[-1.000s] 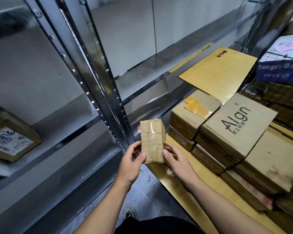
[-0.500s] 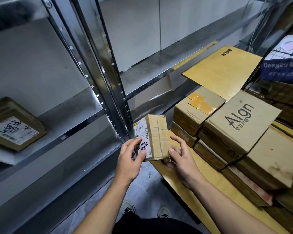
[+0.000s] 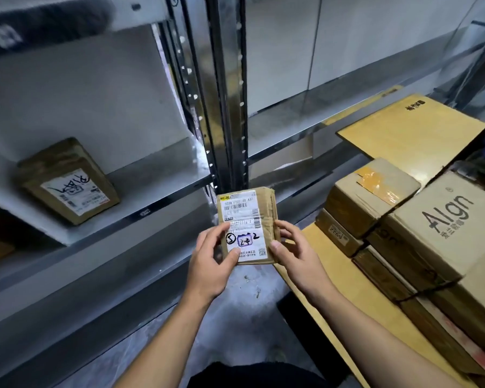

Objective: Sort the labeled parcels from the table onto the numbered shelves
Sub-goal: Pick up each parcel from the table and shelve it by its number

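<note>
Between the metal racks and the table, I hold a small brown parcel (image 3: 248, 224) in both hands, off every surface, above the grey floor (image 3: 244, 298) and just in front of the upright post (image 3: 227, 107) of the racks. My left hand (image 3: 210, 261) grips its lower left corner, with the thumb pressed on the white label (image 3: 241, 214) and the other fingers curled behind. My right hand (image 3: 297, 256) clasps the lower right edge, thumb on the front, fingers tucked behind. The label faces me and bears a barcode, a circled 5, a boxed "2-4" in blue and a further 2 in black marker. To my left a shelf (image 3: 163, 175) carries a second parcel (image 3: 67, 180), lying flat, its own label scrawled over in black that I cannot read. To my right the table (image 3: 347, 298) carries cardboard: a box marked "Algn" (image 3: 437, 219) sits on top of flatter boxes (image 3: 381, 275), and a box patched with yellow tape (image 3: 373, 194) sits against its far side. Beyond them lies a flat yellow board (image 3: 412, 133). The parcel in my hands is close by the table's near corner.
</note>
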The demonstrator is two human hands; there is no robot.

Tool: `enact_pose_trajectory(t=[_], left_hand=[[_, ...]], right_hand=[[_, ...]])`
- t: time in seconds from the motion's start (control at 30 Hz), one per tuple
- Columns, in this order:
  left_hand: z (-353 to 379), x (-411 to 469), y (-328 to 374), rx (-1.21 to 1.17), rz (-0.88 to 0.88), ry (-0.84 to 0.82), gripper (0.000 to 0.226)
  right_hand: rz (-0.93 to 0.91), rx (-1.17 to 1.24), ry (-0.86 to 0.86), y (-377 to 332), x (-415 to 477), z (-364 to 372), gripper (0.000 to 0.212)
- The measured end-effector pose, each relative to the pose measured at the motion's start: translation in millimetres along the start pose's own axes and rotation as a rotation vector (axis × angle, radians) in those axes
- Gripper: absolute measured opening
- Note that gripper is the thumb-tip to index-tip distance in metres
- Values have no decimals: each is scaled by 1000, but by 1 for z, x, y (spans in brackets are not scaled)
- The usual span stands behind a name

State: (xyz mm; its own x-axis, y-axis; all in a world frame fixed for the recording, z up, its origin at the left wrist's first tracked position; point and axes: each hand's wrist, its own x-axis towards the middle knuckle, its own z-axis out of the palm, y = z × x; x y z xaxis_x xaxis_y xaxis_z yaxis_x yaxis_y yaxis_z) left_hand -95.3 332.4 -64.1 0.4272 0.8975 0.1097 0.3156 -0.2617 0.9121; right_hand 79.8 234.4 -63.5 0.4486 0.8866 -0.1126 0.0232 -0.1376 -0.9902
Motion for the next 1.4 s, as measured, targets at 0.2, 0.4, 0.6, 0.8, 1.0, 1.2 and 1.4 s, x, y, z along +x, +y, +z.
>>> enact_pose_trajectory(t=[0.2,0.4,0.6,0.8,1.0,1.2,1.4], left_hand=[[-54,-1,-16,132,47,82,52],[-104,7,-30,194,37,138,55],[-138,20,-37,223,11,149,56],[-166,43,-36,337,-4,157,47],[-196,71,-35,761,-47,-16,49],[-202,99,-24,1084,-174,-111,55],[-198,115,-26,1116,-297,-102,55]], right_hand=[[-65,-114,-81,-10,20,57,56],[-84,-48,-144,-18,40,116,62],[-101,31,-189,-23,59,150,62],[-131,11,-192,-34,100,160,54],[-222,-80,-204,-49,153,165,54],[-271,-220,-269,-61,205,175,55],[-260,-265,-365,-67,244,190,59]])
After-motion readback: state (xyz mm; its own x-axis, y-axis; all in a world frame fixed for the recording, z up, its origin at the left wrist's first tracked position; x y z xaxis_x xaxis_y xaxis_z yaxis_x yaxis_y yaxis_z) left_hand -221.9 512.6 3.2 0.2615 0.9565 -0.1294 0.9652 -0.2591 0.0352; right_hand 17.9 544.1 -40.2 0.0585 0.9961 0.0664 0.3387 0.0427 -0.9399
